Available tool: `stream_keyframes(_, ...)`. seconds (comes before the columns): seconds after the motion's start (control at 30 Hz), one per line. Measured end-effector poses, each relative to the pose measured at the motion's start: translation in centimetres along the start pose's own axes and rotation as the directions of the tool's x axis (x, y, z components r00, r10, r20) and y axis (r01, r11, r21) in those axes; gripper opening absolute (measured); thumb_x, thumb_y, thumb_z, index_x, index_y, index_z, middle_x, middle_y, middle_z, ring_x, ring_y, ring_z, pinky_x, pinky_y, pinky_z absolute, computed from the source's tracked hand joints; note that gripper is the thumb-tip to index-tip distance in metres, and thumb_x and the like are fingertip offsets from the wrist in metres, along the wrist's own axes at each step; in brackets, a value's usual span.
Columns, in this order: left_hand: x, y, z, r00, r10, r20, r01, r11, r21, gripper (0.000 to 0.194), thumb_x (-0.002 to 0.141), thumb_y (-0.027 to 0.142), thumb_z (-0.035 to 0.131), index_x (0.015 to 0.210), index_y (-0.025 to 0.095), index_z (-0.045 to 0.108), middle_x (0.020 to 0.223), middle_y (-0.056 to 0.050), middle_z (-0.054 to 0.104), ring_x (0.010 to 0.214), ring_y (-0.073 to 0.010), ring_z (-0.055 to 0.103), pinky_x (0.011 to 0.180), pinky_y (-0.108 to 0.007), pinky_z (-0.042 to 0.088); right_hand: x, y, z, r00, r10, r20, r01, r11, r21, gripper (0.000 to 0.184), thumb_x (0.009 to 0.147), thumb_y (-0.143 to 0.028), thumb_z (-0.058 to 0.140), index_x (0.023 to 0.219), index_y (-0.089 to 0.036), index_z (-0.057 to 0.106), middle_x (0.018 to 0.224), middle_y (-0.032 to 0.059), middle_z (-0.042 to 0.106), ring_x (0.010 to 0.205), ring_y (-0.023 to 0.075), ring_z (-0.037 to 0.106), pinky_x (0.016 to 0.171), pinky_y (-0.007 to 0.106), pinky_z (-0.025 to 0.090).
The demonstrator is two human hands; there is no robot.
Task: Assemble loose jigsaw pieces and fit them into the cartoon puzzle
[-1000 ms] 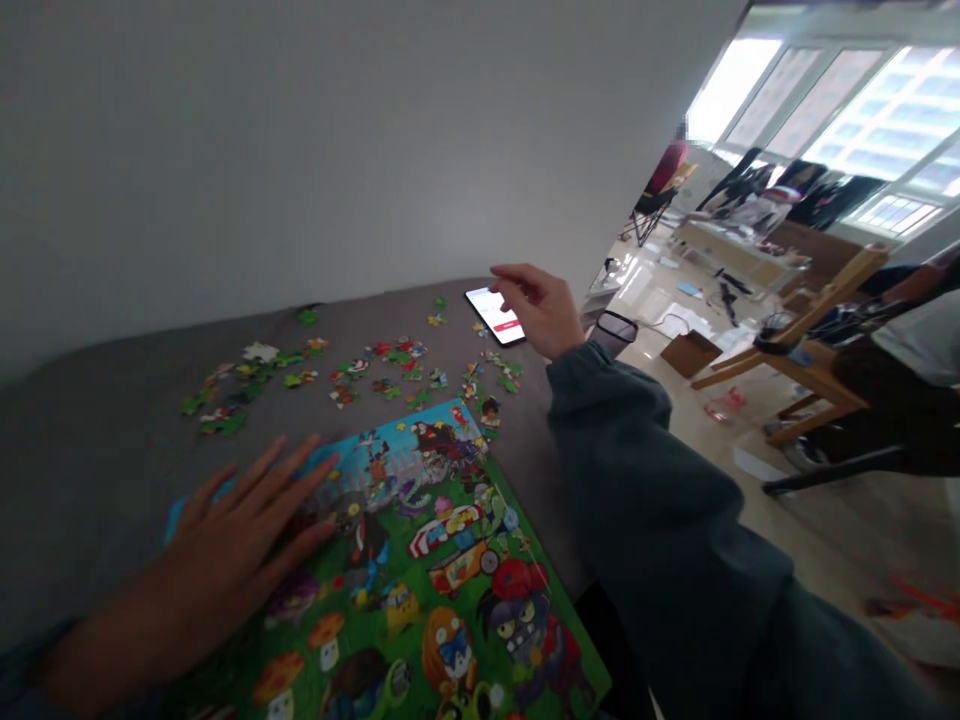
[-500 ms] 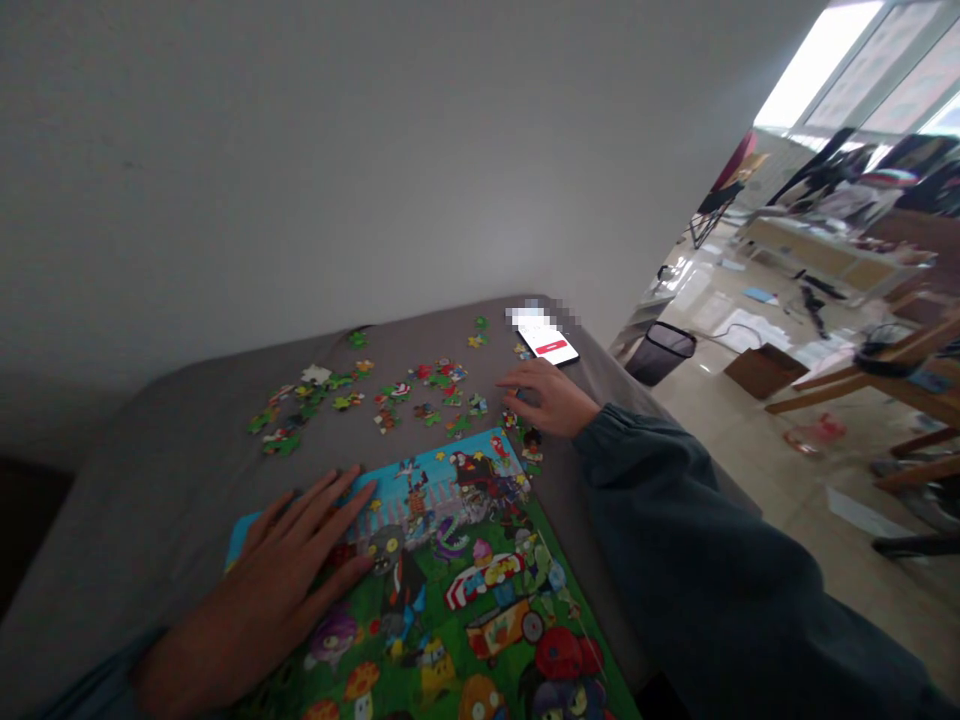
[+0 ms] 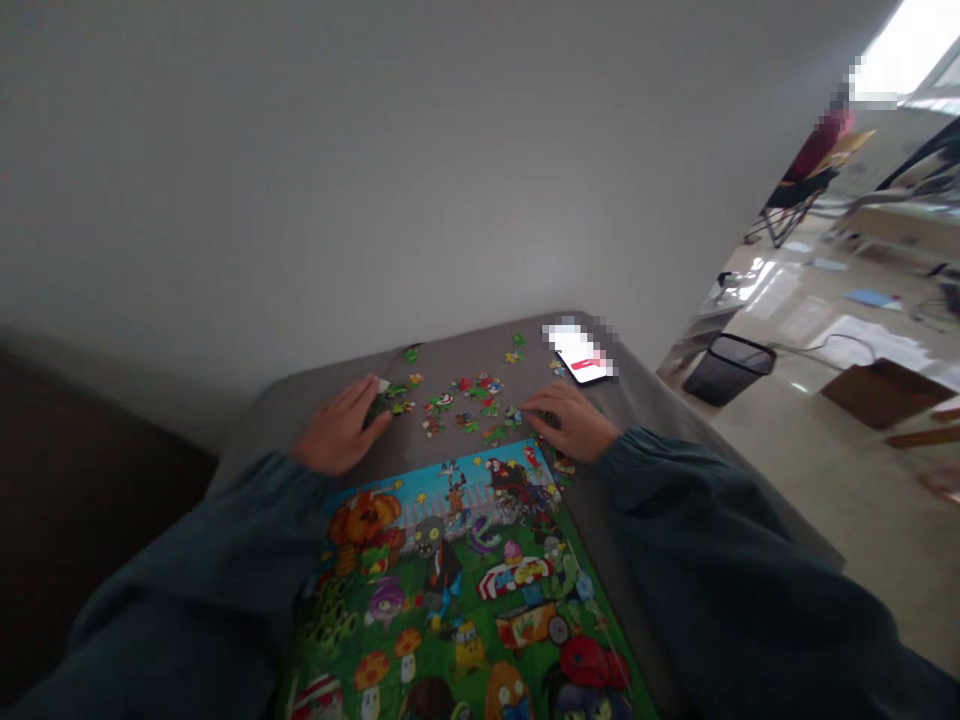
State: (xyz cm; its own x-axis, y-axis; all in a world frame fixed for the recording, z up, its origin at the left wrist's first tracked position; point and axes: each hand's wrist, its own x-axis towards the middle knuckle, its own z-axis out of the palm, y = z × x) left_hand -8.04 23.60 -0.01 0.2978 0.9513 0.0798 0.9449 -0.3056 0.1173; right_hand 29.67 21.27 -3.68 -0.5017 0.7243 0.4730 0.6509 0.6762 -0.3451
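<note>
A colourful cartoon jigsaw board [image 3: 465,590] lies on a grey table [image 3: 645,420] in front of me. Several loose puzzle pieces [image 3: 469,395] are scattered beyond its far edge. My left hand [image 3: 337,430] rests palm down at the left end of the scatter, fingers stretched flat over some pieces. At the right end of the scatter my right hand [image 3: 570,420] lies flat, fingertips on pieces near the board's far right corner. Both arms wear dark teal sleeves.
A phone [image 3: 583,355] with a lit screen lies at the table's far right corner. A grey wall stands just behind the table. To the right, on the floor, are a black bin [image 3: 727,368] and a cardboard box [image 3: 881,390]. A person sits far off.
My left hand left the board and reached forward to the loose pieces on the left. My right hand came back from the phone and settled on the pieces. The view swung left.
</note>
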Motion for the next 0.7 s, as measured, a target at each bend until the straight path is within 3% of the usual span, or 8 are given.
stream_keyframes(0.07,1.0,0.6,0.6,1.000,-0.007,0.006,0.007,1.000,0.029,0.049,0.095,0.040,0.062,0.139,0.020,0.053,0.149,-0.014,0.051,0.131,-0.0333,0.054,0.107,-0.060,0.046,-0.1,0.0,0.2,1.000,-0.015,-0.008,0.015,1.000,0.009,0.024,0.095,-0.019,0.055,0.107,-0.017,0.076,0.102,0.0127,0.075,0.098,0.0252,0.065,0.092,0.046,0.052)
stream_keyframes(0.2,1.4,1.7,1.6,1.000,-0.015,0.018,0.014,0.998,0.069,0.042,0.094,0.037,0.065,0.132,0.019,0.058,0.138,-0.012,0.059,0.118,-0.0293,0.062,0.098,-0.054,0.054,-0.1,-0.1,0.2,0.999,-0.040,0.005,0.040,0.999,0.011,0.022,0.093,-0.018,0.057,0.104,-0.017,0.076,0.100,0.0107,0.076,0.097,0.0245,0.066,0.092,0.045,0.053)
stream_keyframes(0.7,-0.5,1.8,1.0,0.996,0.026,0.082,-0.031,0.998,0.060,0.044,0.094,0.038,0.064,0.134,0.020,0.057,0.140,-0.012,0.057,0.121,-0.0301,0.060,0.100,-0.055,0.052,-0.4,0.2,0.8,0.999,-0.015,0.046,0.012,0.998,0.058,0.024,0.095,-0.024,0.054,0.102,-0.019,0.076,0.098,0.0098,0.076,0.095,0.0264,0.066,0.089,0.046,0.053)
